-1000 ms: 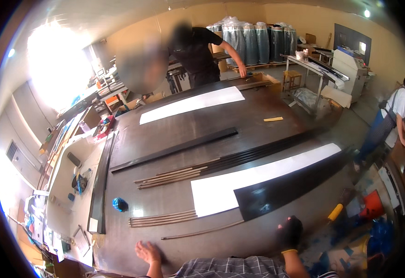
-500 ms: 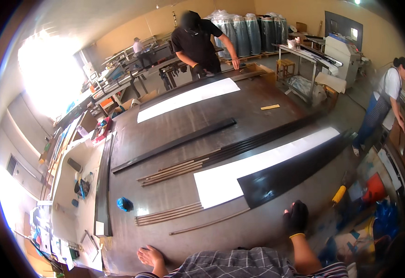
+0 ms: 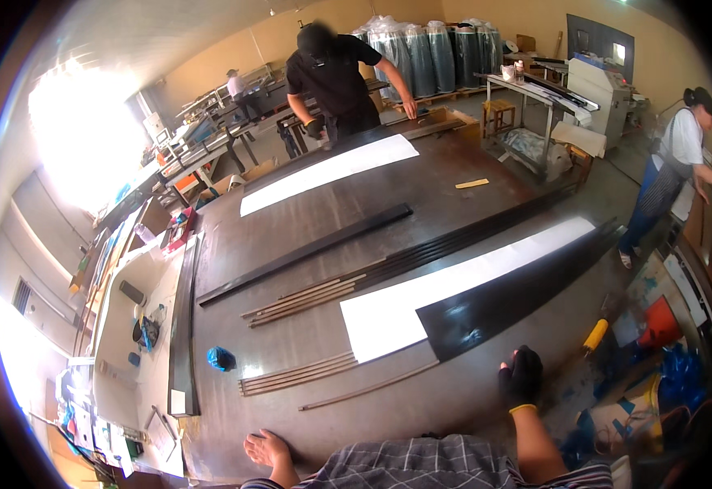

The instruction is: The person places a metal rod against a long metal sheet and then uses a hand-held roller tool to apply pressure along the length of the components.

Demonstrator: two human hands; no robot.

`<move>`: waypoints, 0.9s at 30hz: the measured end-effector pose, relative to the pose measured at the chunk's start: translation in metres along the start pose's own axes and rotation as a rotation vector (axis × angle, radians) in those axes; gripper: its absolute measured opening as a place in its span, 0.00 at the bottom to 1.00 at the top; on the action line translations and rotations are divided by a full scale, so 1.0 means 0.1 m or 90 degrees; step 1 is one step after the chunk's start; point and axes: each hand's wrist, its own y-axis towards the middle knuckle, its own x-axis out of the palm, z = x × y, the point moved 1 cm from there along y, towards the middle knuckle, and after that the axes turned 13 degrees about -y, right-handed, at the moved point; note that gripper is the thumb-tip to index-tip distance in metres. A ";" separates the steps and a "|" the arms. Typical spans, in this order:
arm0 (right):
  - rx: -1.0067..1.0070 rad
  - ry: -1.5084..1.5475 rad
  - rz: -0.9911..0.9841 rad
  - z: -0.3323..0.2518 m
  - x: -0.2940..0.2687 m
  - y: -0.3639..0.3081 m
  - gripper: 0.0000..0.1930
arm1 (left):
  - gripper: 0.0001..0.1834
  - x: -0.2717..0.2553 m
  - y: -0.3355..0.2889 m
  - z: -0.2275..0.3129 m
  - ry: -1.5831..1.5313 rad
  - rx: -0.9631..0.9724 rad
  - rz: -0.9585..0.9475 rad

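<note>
My left hand (image 3: 266,448), bare, lies on the near left edge of the big dark metal table (image 3: 307,196) with its fingers stretched out and nothing in it. My right hand (image 3: 522,379) wears a black fingerless glove with a yellow cuff. It rests on the table's near right part, fingers loosely bent and apart, holding nothing that I can see. Just beyond it lies a glossy black sheet (image 3: 486,318), overlapping a long white sheet (image 3: 388,322). Nearer to me are a thin single rod (image 3: 368,392) and several brown rods (image 3: 299,376), the latter reaching the white sheet.
Long dark strips (image 3: 421,257), a black bar (image 3: 307,254) and another white sheet (image 3: 331,173) lie farther off. A blue crumpled ball (image 3: 221,359) sits at left. A person in black (image 3: 336,85) stands across the table; another (image 3: 674,163) stands right, beyond a yellow-handled tool (image 3: 595,335).
The person across the table has shifted slightly left. The person at right has raised an arm and reaches farther right. My hands stay almost where they were.
</note>
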 end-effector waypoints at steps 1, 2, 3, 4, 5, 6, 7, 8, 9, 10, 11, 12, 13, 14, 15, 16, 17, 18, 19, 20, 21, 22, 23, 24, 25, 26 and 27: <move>-0.003 -0.002 0.006 0.00 -0.01 0.00 0.20 | 0.25 0.00 -0.01 0.01 -0.003 -0.006 0.002; -0.007 -0.005 0.012 0.01 -0.01 0.00 0.20 | 0.25 -0.01 -0.02 0.04 -0.007 -0.012 0.004; -0.011 -0.005 0.017 0.01 0.00 0.01 0.20 | 0.24 -0.03 -0.02 0.06 -0.008 -0.019 0.008; -0.011 -0.002 0.013 0.00 0.01 0.01 0.20 | 0.24 -0.04 -0.02 0.06 -0.007 -0.022 0.010; -0.011 0.002 0.008 0.00 0.01 0.01 0.20 | 0.24 -0.04 -0.02 0.06 -0.007 -0.026 0.011; -0.011 0.003 0.004 0.01 0.01 0.01 0.20 | 0.24 -0.04 -0.03 0.07 -0.006 -0.029 0.011; -0.007 0.003 -0.001 0.01 0.01 0.01 0.20 | 0.24 -0.04 -0.03 0.09 -0.005 -0.034 0.009; -0.003 0.004 -0.007 0.01 0.01 0.02 0.20 | 0.24 -0.06 -0.04 0.12 -0.004 -0.038 0.006; 0.000 0.005 -0.013 0.01 0.00 0.02 0.20 | 0.25 -0.08 -0.05 0.12 -0.004 -0.043 0.005; 0.000 0.004 -0.006 0.02 0.01 0.02 0.20 | 0.25 -0.05 -0.03 0.10 0.000 -0.039 0.013; 0.000 0.002 0.001 0.02 0.02 0.02 0.20 | 0.25 0.00 -0.01 0.06 0.004 -0.033 0.020; 0.002 -0.002 0.006 0.02 0.01 0.01 0.20 | 0.25 0.02 -0.01 0.05 0.009 -0.026 0.025; 0.007 0.005 -0.004 0.03 0.00 0.01 0.20 | 0.25 0.03 -0.02 0.05 0.012 -0.028 0.019; 0.013 0.012 -0.014 0.02 -0.02 0.03 0.20 | 0.25 0.03 -0.02 0.06 0.014 -0.030 0.012; 0.019 0.019 -0.026 0.01 -0.04 0.04 0.19 | 0.25 0.01 -0.01 0.07 0.019 -0.031 0.007; 0.021 0.021 -0.023 0.00 -0.05 0.05 0.19 | 0.25 -0.01 -0.02 0.07 0.016 -0.032 0.011; 0.022 0.023 -0.020 -0.02 -0.05 0.05 0.19 | 0.25 -0.03 -0.02 0.08 0.012 -0.033 0.015; 0.022 0.024 -0.019 -0.02 -0.05 0.05 0.19 | 0.26 -0.04 -0.04 0.08 0.009 -0.035 0.019; 0.017 0.023 -0.015 -0.02 -0.05 0.06 0.19 | 0.26 -0.05 -0.04 0.08 0.013 -0.033 0.017; 0.012 0.023 -0.012 -0.01 -0.05 0.05 0.19 | 0.26 -0.06 -0.03 0.09 0.016 -0.031 0.015; 0.006 0.021 -0.008 0.00 -0.04 0.05 0.19 | 0.26 -0.06 -0.03 0.10 0.019 -0.029 0.012; 0.001 0.017 0.000 0.02 -0.01 0.05 0.20 | 0.26 -0.06 -0.03 0.11 0.021 -0.028 0.010; -0.004 0.014 0.007 0.05 0.02 0.04 0.20 | 0.26 -0.06 -0.03 0.11 0.024 -0.027 0.007; -0.009 0.011 0.015 0.06 0.04 0.03 0.20 | 0.26 -0.06 -0.03 0.11 0.026 -0.025 0.006; -0.007 0.013 0.016 0.06 0.05 0.03 0.20 | 0.26 -0.06 -0.02 0.10 0.030 -0.024 0.006; -0.006 0.015 0.018 0.06 0.06 0.02 0.20 | 0.26 -0.06 -0.02 0.08 0.034 -0.022 0.006; -0.005 0.017 0.021 0.06 0.05 0.03 0.20 | 0.26 -0.05 -0.01 0.07 0.037 -0.021 0.007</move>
